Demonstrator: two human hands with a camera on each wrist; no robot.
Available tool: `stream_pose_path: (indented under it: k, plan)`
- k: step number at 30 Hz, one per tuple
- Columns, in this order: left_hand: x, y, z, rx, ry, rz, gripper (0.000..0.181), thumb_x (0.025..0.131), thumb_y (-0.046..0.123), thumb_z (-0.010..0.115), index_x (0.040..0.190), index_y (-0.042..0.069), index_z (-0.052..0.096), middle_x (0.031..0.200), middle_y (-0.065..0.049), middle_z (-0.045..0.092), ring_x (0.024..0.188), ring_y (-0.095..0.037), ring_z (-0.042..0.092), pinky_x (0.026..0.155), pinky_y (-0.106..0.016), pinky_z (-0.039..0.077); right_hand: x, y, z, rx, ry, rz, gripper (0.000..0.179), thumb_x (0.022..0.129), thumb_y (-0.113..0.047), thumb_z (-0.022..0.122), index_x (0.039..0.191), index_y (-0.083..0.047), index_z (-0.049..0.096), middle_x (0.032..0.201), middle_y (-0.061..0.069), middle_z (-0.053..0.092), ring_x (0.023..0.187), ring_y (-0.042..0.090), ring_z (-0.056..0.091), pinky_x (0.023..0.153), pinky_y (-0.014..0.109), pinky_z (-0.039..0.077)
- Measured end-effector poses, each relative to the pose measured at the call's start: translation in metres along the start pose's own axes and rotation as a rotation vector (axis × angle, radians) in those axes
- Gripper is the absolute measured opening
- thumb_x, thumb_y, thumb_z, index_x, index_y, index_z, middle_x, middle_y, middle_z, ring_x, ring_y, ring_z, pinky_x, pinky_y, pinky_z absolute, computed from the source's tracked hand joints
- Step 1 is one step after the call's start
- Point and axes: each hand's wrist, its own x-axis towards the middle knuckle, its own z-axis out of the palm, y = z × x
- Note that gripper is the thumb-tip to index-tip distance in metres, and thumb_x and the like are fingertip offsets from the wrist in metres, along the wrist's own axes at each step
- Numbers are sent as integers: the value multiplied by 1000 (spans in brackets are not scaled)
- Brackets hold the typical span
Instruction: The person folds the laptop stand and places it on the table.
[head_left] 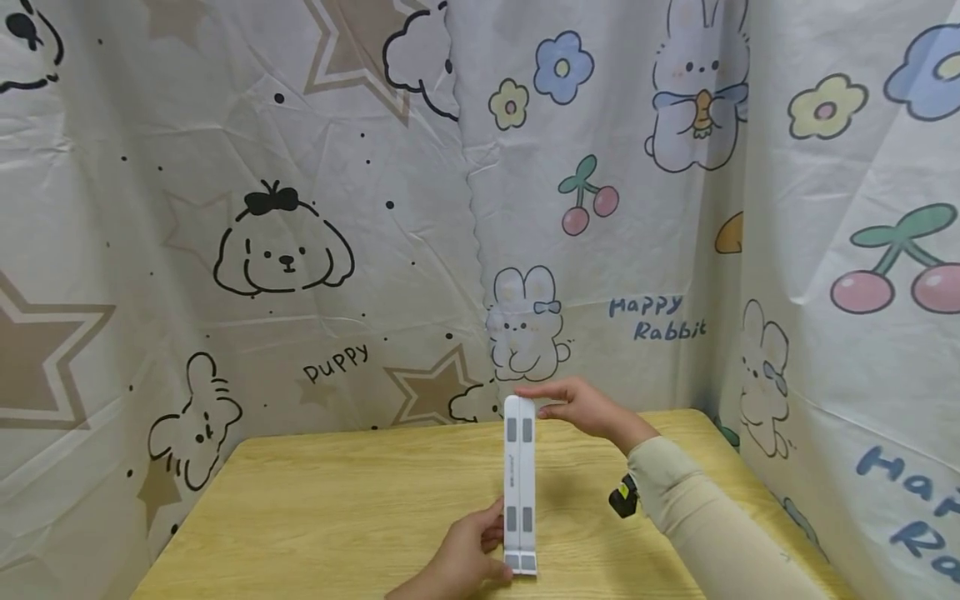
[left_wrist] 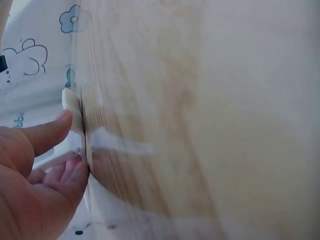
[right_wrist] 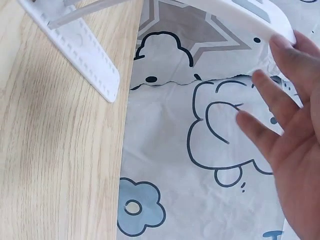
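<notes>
A white folding stand with grey pads rises tilted from the wooden table, its lower end near the front edge. My left hand grips that lower end; in the left wrist view the thumb and fingers of the left hand pinch the stand's thin white edge. My right hand reaches in from the right and touches the stand's raised top with straight fingers. In the right wrist view the right hand's spread fingers meet the top end, and a notched white leg lies on the table.
A cartoon-print curtain closes in the table at the back and on the right. Its far edge meets the cloth directly. A small black and yellow device hangs under my right forearm.
</notes>
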Motion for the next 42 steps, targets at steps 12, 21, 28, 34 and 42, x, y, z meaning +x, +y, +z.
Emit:
stream_pose_path:
  k: [12,21,28,34,42]
  plan:
    - [18,-3,-24,222,-208,54,102,71,-8,86,158,21,41,132,6,68,117,-9,64,104,-30,53,-20,3,-12,-154,128,2,36,90,-11,77,126,-16,74,127,6,72,113,26,70,96,37,59]
    - [22,-5,-29,235,-267,81,100,72,-6,87,158,16,41,133,2,67,117,-8,63,104,-23,52,-23,-8,-27,-91,-17,59,45,95,-11,72,138,-19,66,143,6,62,133,36,57,108,51,50]
    - [21,-2,-25,305,-221,78,103,68,-1,91,157,19,43,138,5,65,116,-6,64,103,-23,52,-16,-10,-34,-3,-173,58,53,97,-5,67,147,-20,58,151,9,55,135,33,55,113,51,45]
    - [24,-2,-24,310,-210,46,100,69,-2,90,154,28,47,131,12,68,115,-5,63,107,-30,51,-21,-8,-35,-36,-154,92,51,97,-9,68,144,-27,60,146,5,60,130,28,59,113,49,46]
    - [28,-4,-36,211,-303,72,84,78,-2,82,150,29,52,139,8,65,120,-7,63,107,-29,51,-38,-9,-45,-159,-76,105,47,89,-18,78,134,-27,69,139,3,66,126,28,62,110,53,48]
